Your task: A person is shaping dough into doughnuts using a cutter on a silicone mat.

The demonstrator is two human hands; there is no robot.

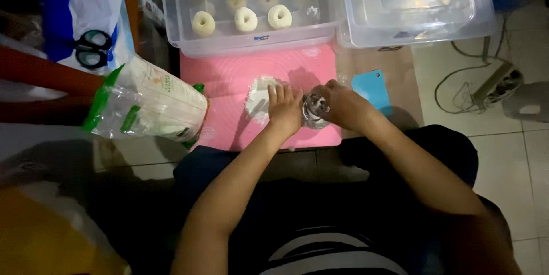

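Observation:
A pink silicone mat (229, 75) lies on a low table. On it is a patch of white flour or flattened dough (258, 96). My left hand (284, 108) rests flat on the right part of that patch, fingers pointing away from me. My right hand (342, 104) grips a small shiny metal round cutter (314, 111), pressed against the mat right beside my left hand.
A clear plastic tub (177, 29) behind the mat holds several ring-shaped and round dough pieces (246, 19). An empty clear tub (480, 18) stands to its right. A flour bag (151, 106) lies left of the mat, a blue scraper (372, 87) right. Scissors (93, 49) rest far left. Cables (469, 86) cross the tiled floor.

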